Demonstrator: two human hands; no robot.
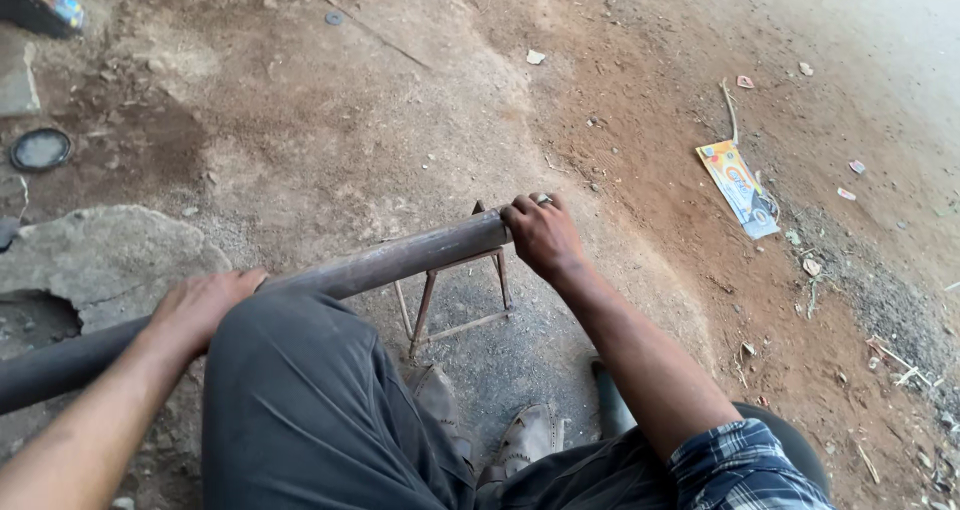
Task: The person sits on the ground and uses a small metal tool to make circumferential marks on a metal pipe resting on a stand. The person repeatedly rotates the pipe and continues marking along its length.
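A long dark metal pipe (400,258) runs from the lower left up to the middle of the head view and rests on a small rusty metal stand (455,300). My right hand (542,235) is closed around the pipe's far end, just past the stand. My left hand (205,305) presses down on the pipe near my raised left knee in dark trousers (300,400), fingers wrapped over it. My sandalled feet (520,440) stand on the ground below the pipe.
The ground is bare reddish dirt with pebbles and litter. A flattened colourful packet (738,188) lies to the right. A broken concrete slab (100,255) sits at the left, a round dark lid (40,150) beyond it, and a dark container (40,0) at the top left corner.
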